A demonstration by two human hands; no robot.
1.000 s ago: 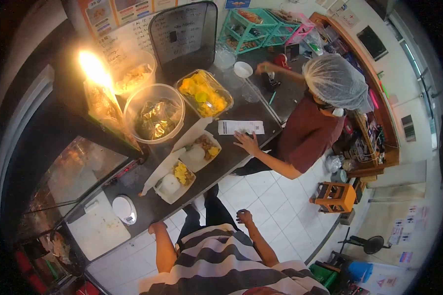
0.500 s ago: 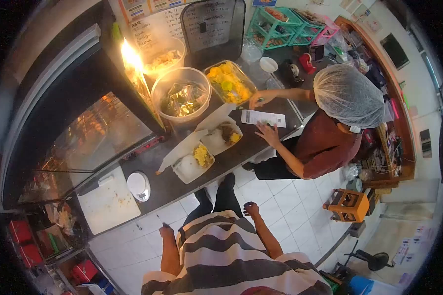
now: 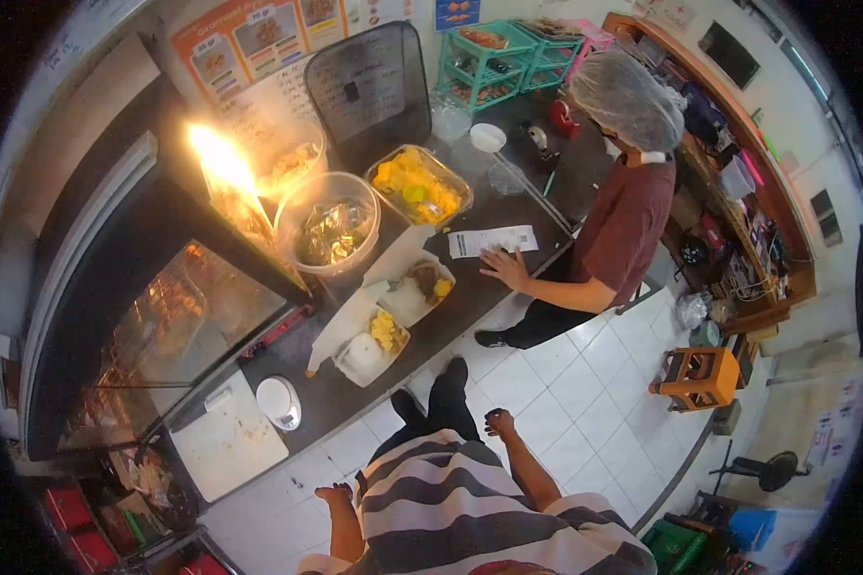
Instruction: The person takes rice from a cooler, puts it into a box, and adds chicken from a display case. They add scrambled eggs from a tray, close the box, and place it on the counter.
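Note:
My left hand (image 3: 334,493) hangs beside my striped apron, over the floor, with fingers apart and nothing in it. On the other side my right hand (image 3: 499,423) hangs with loosely curled fingers, also holding nothing. Neither touches the counter (image 3: 430,331). Nearest on the counter is an open takeaway box (image 3: 362,369) with rice and yellow food. A second open box (image 3: 410,303) beside it holds rice, dark meat and a yellow piece. Beyond them a printed receipt (image 3: 470,241) lies under a co-worker's hand (image 3: 504,269).
A white cutting board (image 3: 249,448) with a knife (image 3: 201,412) and a round scale (image 3: 278,402) lie left. Behind the boxes stand a clear tub (image 3: 286,225) of foil packets and a tray (image 3: 466,204) of yellow food. A heated display case (image 3: 187,307) glows left. An orange stool (image 3: 705,379) stands right.
The co-worker has straightened and drawn one hand back from the counter; the other stays at the receipt. My left hand's fingers look more spread. My view has shifted slightly.

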